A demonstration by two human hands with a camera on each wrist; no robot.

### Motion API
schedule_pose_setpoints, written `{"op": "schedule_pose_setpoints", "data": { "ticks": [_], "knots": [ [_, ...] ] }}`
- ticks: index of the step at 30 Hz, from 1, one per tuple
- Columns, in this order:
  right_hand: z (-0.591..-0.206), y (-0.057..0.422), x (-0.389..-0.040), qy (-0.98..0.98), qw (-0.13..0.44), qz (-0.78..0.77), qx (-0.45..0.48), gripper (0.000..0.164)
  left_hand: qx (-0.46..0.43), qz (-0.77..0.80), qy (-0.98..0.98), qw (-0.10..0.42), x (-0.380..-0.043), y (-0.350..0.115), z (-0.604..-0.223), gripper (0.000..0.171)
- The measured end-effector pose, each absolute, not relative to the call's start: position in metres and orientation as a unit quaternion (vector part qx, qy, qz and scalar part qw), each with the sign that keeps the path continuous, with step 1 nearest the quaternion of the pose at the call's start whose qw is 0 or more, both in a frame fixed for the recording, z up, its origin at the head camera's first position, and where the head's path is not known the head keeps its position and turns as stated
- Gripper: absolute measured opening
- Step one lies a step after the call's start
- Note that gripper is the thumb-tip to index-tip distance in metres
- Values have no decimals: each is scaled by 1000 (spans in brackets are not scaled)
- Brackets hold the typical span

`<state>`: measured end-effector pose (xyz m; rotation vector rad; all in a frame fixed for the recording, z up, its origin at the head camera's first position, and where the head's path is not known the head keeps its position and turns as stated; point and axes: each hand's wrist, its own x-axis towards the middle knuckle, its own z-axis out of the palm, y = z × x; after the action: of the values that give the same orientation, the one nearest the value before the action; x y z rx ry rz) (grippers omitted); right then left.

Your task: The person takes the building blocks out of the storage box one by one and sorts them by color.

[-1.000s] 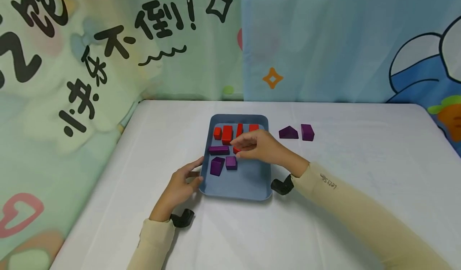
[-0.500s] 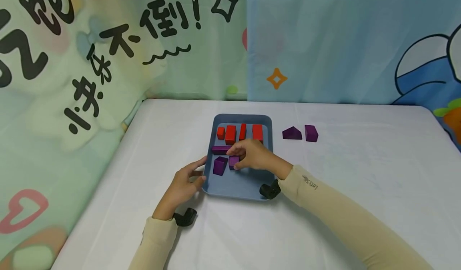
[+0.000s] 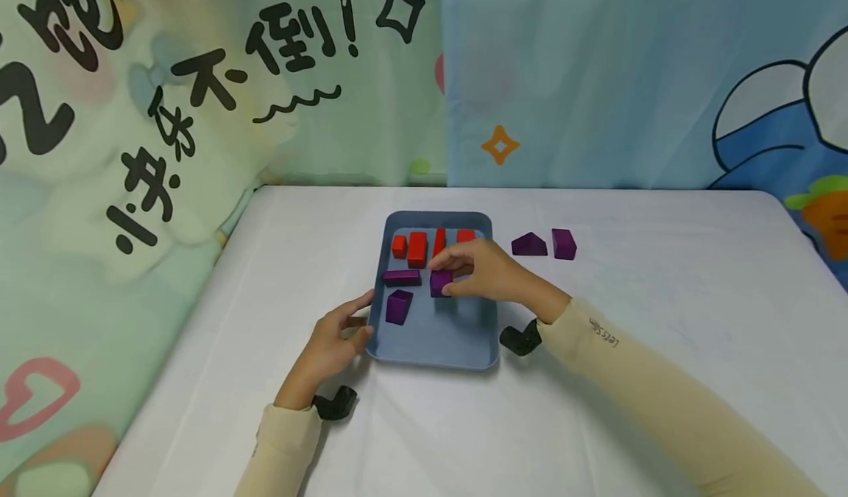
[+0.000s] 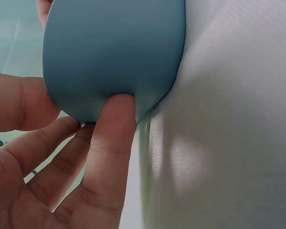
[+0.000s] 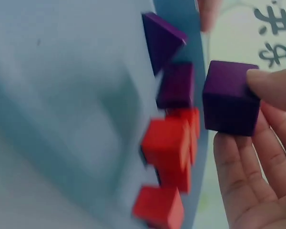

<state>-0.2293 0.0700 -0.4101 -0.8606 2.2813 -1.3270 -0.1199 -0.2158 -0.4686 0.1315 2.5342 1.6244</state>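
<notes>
My right hand (image 3: 486, 267) pinches a purple cube (image 3: 440, 284) between thumb and fingertips above the blue-grey tray (image 3: 430, 350). The right wrist view shows the cube (image 5: 231, 98) held up, thumb on one face and fingers beneath. My left hand (image 3: 334, 342) lies at the tray's left side, index finger and thumb touching its outer wall (image 4: 114, 52) in the left wrist view. Inside the tray sit a purple bar (image 3: 402, 277), a purple angled block (image 3: 399, 308) and several red blocks (image 3: 417, 249). The hand partly covers the red block (image 3: 466, 235) at right.
Right of the tray, a purple angled block (image 3: 529, 244) and another purple block (image 3: 564, 244) lie on the white tablecloth (image 3: 636, 298). Printed curtains (image 3: 596, 77) hang behind the table and on its left.
My right hand came down onto the purple cube beside the angled block, took hold of it and raised it, shifting slightly right and away. The left hand stayed against the tray.
</notes>
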Motion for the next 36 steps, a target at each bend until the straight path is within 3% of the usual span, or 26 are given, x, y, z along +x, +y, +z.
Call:
{"op": "schedule_pose_setpoints", "data": {
  "ticks": [19, 36],
  "knots": [
    [-391, 185, -246, 849, 95, -475, -212, 50, 56, 529, 844, 73, -115, -214, -464, 59],
    [-410, 268, -269, 905, 89, -403, -106, 56, 54, 540, 836, 80, -113, -213, -463, 60]
  ]
}}
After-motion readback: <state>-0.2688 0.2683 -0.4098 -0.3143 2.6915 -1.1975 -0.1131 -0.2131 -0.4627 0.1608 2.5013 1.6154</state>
